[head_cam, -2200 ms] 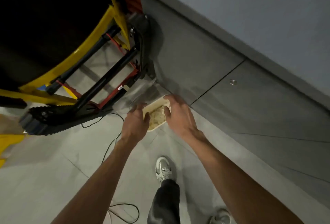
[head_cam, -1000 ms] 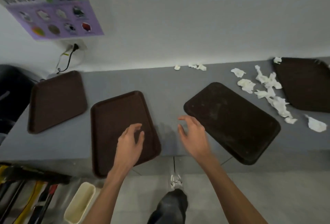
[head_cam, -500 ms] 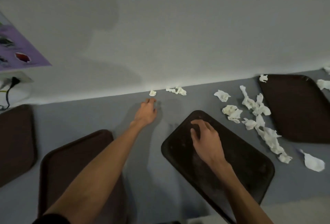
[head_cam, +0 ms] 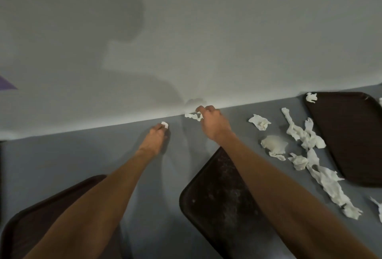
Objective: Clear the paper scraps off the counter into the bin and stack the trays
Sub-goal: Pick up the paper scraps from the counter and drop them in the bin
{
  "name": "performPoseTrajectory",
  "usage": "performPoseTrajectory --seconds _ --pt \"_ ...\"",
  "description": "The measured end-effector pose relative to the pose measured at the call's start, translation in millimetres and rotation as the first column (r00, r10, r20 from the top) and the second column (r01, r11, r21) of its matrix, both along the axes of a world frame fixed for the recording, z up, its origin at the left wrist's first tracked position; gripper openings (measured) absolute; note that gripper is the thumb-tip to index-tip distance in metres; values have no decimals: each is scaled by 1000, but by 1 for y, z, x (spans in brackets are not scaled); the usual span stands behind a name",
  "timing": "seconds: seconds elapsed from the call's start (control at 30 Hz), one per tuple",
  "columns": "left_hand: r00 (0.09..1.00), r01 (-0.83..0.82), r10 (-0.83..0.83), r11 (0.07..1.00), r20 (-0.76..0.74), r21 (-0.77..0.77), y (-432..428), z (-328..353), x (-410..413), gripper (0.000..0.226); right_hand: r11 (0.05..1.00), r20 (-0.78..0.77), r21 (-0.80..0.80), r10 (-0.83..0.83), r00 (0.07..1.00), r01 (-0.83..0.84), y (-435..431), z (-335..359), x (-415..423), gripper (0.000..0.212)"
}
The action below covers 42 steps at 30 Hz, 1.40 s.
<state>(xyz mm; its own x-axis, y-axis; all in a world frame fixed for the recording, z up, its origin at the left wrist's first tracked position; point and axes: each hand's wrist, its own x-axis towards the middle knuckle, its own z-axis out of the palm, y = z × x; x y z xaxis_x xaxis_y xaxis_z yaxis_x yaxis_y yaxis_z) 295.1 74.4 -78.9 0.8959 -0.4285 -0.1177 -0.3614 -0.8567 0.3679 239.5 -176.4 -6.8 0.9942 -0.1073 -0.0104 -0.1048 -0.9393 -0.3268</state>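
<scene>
Both my arms reach to the back of the grey counter (head_cam: 72, 155), where it meets the wall. My left hand (head_cam: 155, 140) pinches a small white paper scrap (head_cam: 164, 124). My right hand (head_cam: 214, 123) has its fingers curled round a longer white scrap (head_cam: 192, 116) at the wall's foot. Several more crumpled scraps (head_cam: 310, 149) lie in a trail to the right. A dark brown tray (head_cam: 217, 196) lies under my right forearm, a second tray (head_cam: 351, 134) at the far right with one scrap (head_cam: 311, 97) on its corner, and a third tray (head_cam: 31, 227) at the lower left. The bin is out of view.
A plain pale wall (head_cam: 186, 41) rises straight behind the counter. A purple poster's corner (head_cam: 6, 84) shows at the left edge. Bare counter lies between the left and middle trays.
My view came up from the bin on the floor to the counter. Since half a second ago my right hand left the middle tray for the wall; both hands have taken hold of scraps.
</scene>
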Motion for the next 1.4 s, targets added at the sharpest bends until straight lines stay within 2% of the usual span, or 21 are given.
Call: performPoseTrajectory --seconds 0.1,0.17,0.2,0.33,0.43,0.53,0.6,0.7,0.77,0.93,1.13,1.3,1.4 --pt "999 -36 36 998 -4 44 13 -3 -4 29 993 -77 -105 50 996 -58 2 -43 27 55" --pt "998 -56 56 998 9 25 19 -1 -12 19 971 -105 -215 86 991 -107 9 -60 28 47" --pt "998 -40 39 999 44 30 22 0 -17 15 973 -79 -207 82 993 -97 16 -61 23 41" --pt "990 -102 104 995 93 -25 32 12 -47 24 998 -19 -44 38 999 -39 44 -56 -8 34" --pt "977 -173 192 968 92 -182 38 27 -76 24 998 -66 55 -14 998 17 60 -44 -40 30" --pt "958 -229 272 919 96 -319 47 48 -116 19 972 -99 223 -60 993 81 85 -20 -88 30" --pt "933 -285 349 871 94 -401 59 67 -153 17 942 -57 328 -56 997 72 104 2 -130 27" --pt "890 -333 437 817 129 -470 84 100 -222 13 916 12 400 -16 1000 10 134 30 -196 21" --pt "865 -359 486 771 123 -526 107 119 -275 9 883 54 470 -13 998 -13 157 48 -241 19" --pt "778 -486 628 618 17 -618 170 146 -413 11 838 164 529 54 985 -134 221 86 -345 17" --pt "603 -658 781 369 -165 -656 250 164 -561 10 735 175 631 177 968 -249 305 106 -444 15" --pt "430 -730 878 199 -213 -653 328 161 -649 13 646 183 675 321 929 -356 380 101 -499 13" --pt "325 -767 917 113 -232 -631 379 150 -692 14 635 165 661 396 903 -400 431 88 -520 12"
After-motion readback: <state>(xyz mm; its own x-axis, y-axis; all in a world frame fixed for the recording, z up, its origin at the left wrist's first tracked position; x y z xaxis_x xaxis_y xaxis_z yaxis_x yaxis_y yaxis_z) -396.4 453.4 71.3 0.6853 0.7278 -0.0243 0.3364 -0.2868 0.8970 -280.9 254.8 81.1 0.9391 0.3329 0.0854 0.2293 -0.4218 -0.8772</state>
